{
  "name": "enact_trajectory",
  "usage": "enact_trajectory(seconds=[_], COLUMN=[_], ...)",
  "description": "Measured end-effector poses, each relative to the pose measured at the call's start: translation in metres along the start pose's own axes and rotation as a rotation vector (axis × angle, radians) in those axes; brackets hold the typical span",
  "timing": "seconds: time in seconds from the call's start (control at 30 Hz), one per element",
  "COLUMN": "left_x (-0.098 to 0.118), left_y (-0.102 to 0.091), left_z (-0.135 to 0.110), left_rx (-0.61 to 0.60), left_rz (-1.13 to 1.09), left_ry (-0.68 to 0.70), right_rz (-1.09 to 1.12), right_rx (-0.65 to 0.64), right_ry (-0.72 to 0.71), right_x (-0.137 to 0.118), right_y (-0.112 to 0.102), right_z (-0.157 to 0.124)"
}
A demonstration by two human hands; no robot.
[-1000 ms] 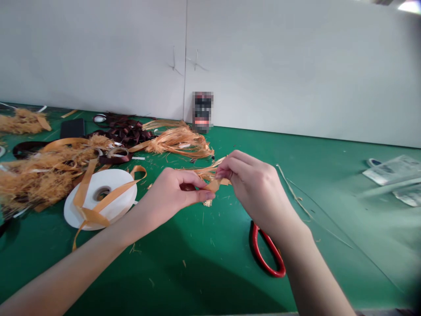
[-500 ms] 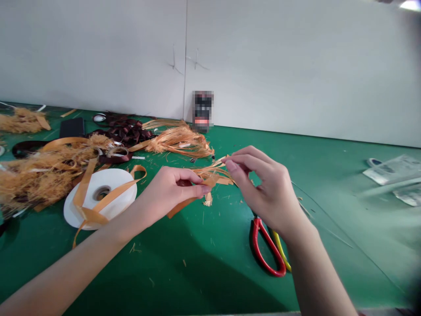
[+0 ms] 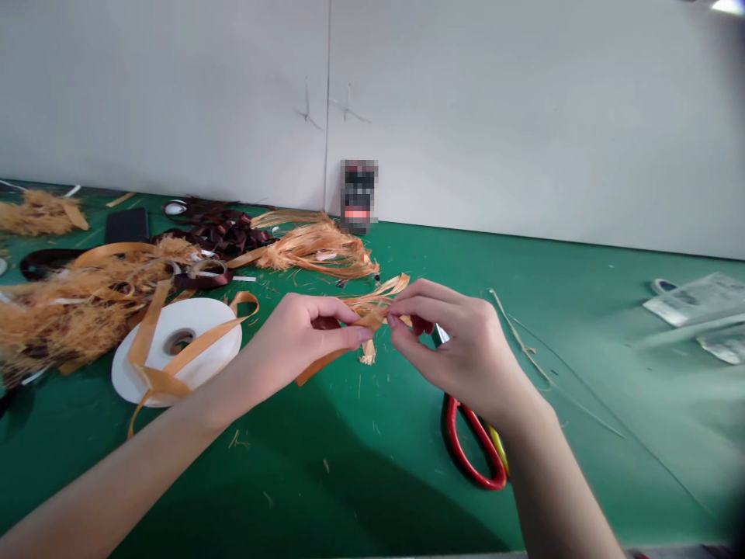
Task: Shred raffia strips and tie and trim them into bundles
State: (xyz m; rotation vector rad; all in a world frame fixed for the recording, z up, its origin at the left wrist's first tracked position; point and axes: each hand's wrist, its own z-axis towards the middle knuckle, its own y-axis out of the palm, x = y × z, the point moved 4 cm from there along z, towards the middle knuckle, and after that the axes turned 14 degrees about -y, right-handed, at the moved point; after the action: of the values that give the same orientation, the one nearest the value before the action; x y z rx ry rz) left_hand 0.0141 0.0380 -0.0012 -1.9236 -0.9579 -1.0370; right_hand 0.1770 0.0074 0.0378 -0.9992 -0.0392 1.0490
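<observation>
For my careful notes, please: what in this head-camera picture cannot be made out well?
Head view only:
Bundle of raffia-like strands: its middle is covered by the left hand and right hand.
Red-handled scissors: blades mostly hidden behind the right hand.
Upright object by the wall: pixelated, so unreadable.
Printed packets: cut off by the right edge, print too small.

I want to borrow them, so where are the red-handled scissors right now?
In the head view, the red-handled scissors lie on the green tabletop, right of centre, just below the person's right hand.
</observation>
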Motion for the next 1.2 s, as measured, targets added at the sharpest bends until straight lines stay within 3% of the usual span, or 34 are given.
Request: enact_trajectory(seconds=[0.47,0.73,0.9,1.1,1.2], left_x=[0.004,0.002,0.001,-0.003,-0.003], left_y=[-0.005,-0.005,-0.006,-0.002,0.002], left_z=[-0.002,-0.003,-0.004,0.001,0.002], left_rx=[0.055,0.063,0.066,0.095,0.089], left_rz=[0.087,0.115,0.057,-0.18,-0.263], left_ry=[0.014,-0.024,0.024,0.004,-0.01], right_rz=[-0.1,-0.105,0.002,0.09,0.327], right_rx=[-0.034,0.103,0.189,-0.174,-0.041], right_ry=[-0.062,-0.024,0.155,0.332,0.431], right_x=[0.003,0.005,0.011,0.018,0.017], right_y=[-0.004,-0.008,-0.011,0.017,0.027], right_z=[0.0,0.001,-0.001,-0.014,-0.015])
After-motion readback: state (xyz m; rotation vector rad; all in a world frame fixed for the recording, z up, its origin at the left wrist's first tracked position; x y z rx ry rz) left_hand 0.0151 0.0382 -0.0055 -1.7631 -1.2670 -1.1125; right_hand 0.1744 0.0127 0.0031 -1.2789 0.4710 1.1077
